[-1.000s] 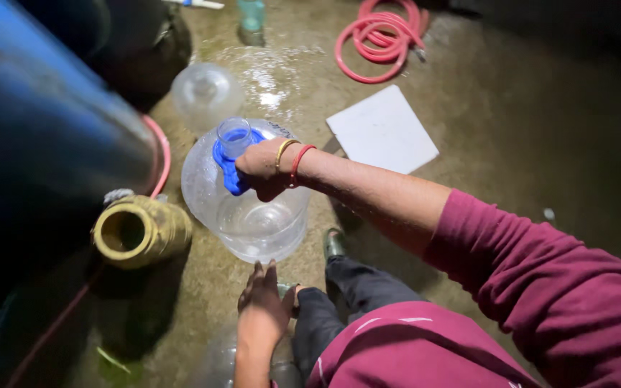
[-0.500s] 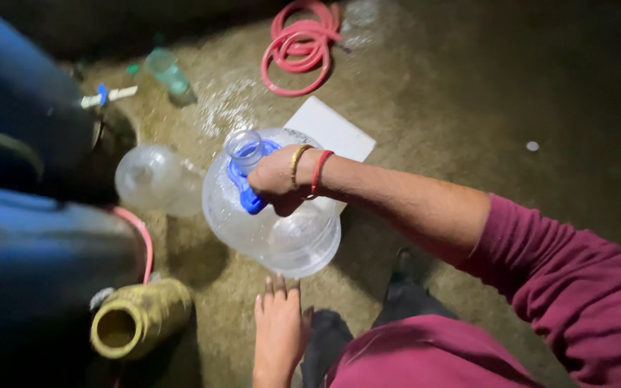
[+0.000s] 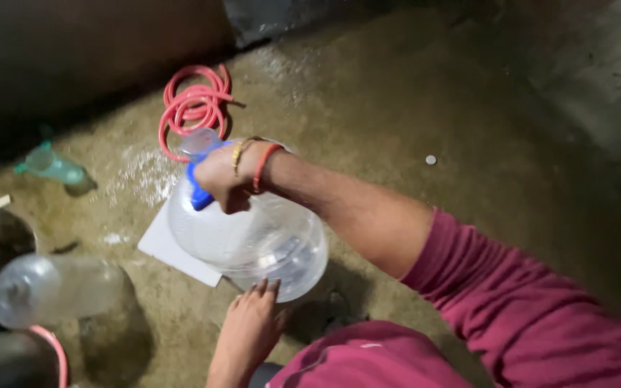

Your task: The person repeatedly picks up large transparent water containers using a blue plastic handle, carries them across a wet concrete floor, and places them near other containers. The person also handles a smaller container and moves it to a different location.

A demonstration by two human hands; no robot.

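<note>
**jugwatcher:** Two hands on one big clear water jug (image 3: 253,241). Right hand (image 3: 223,178) has its fingers wrapped tight round the jug's blue handle (image 3: 197,190), lifting it tilted over the concrete floor (image 3: 411,115).

**reply:** Left hand (image 3: 249,327)?

**jugwatcher:** Fingers flat and loose, tips touching the jug's bottom edge. White sheet (image 3: 174,248) lies under the jug, coiled red hose (image 3: 192,104) behind it, another clear bottle (image 3: 48,287) left of it.
</note>
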